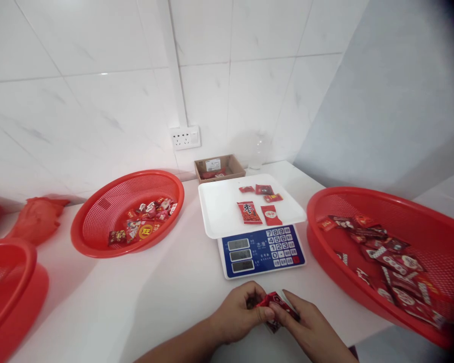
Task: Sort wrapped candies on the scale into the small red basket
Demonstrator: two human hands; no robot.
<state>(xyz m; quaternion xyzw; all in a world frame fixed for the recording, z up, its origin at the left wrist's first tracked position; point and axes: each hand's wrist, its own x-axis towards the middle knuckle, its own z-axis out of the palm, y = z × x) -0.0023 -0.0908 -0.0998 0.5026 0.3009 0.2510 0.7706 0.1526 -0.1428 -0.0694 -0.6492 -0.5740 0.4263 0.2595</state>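
Just in front of the scale, my left hand (241,311) and my right hand (306,322) are closed together on a small red snack packet (275,301). Fingers of both hands cover much of it, so its full shape is hidden. The blue and white digital scale (263,252) stands behind my hands. On its white tray (223,209) lie several red packets, among them a larger red packet with black lettering (249,213) and a red packet with a white oval (271,215).
A red mesh basket (318,242) with several packets stands right, another red basket (77,222) with packets left. A third red basket (18,297) is cut off at the left edge. A cardboard box (227,174), a red plastic bag (38,219) and a clear container (256,154) sit by the wall.
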